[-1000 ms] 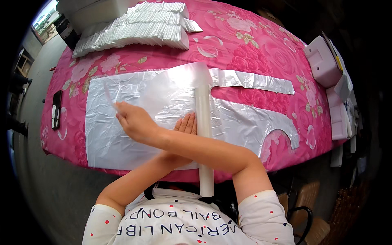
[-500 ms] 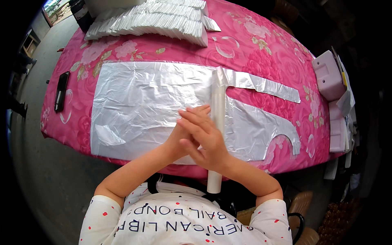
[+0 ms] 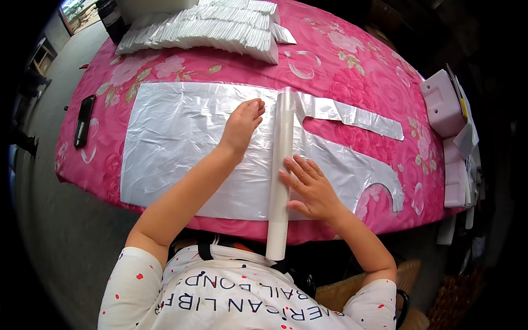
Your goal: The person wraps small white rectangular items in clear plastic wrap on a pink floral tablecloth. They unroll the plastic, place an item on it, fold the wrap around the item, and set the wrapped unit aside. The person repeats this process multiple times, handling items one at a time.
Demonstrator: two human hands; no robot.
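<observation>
A thin, silvery-white plastic sheet [image 3: 176, 143], with cut straps and rounded cut-outs at its right end like a disposable apron, lies spread on the table. Across it rests a long pale tube [image 3: 281, 165], its near end jutting past the table edge toward me. My left hand [image 3: 242, 127] is over the sheet just left of the tube, fingers stretched forward and close together, with nothing visible in it. On the tube's right side lies my right hand [image 3: 311, 188], fingers spread and their tips at the tube.
Stacks of folded white packets [image 3: 203, 33] sit at the far edge beside a pale container [image 3: 157, 6] and a dark canister [image 3: 113, 19]. A black phone-like object [image 3: 83, 121] lies at left. Pale foam boxes [image 3: 443, 104] stand right, on a pink floral tablecloth [image 3: 352, 82].
My hands, crossed together over the tube before, have parted: the left moved farther forward, the right moved right. The tube has shifted a little to the left.
</observation>
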